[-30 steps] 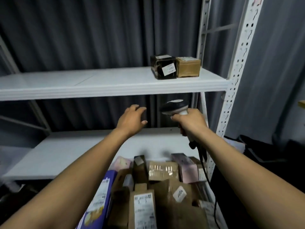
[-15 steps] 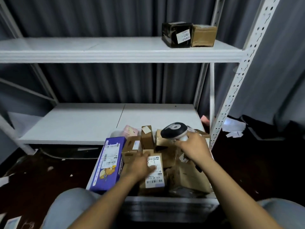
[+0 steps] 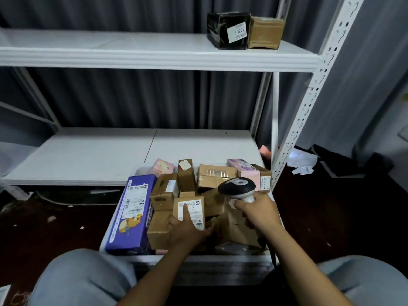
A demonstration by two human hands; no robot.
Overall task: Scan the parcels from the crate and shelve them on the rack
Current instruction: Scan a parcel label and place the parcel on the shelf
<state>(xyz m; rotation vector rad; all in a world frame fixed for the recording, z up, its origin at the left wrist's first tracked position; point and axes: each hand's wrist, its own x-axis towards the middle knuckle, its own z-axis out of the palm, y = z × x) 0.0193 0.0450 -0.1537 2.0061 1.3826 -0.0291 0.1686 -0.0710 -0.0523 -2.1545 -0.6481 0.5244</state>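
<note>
- Two white shelves of the rack (image 3: 154,56) run the width of the view. The lower shelf (image 3: 88,155) stands just behind the crate.
- Crate (image 3: 220,259): white, on the floor between the person's knees, heaped with parcels.
- Purple box (image 3: 132,212): lies lengthwise along the crate's left edge, printed label facing up.
- Left grip (image 3: 187,230): closed round the near end of a small brown parcel (image 3: 189,209), with one digit laid across its white label.
- The small brown parcel sits on top of the heap at the middle of the crate, label up. Whether it is lifted clear of the parcels under it cannot be told.
- Pink cartons: one at the crate's far edge left of centre (image 3: 164,167), another near its far right corner (image 3: 244,171).
- Scanner (image 3: 238,189): dark head with a pale handle, over the right half of the crate, head pointing left toward the held parcel.
- Right grip (image 3: 258,212): wrapped firmly round the scanner's handle.
- Upper shelf, right end: a black parcel (image 3: 228,29) with a white label and a brown parcel (image 3: 265,33) stand side by side, touching, just beside the right upright (image 3: 309,107).
</note>
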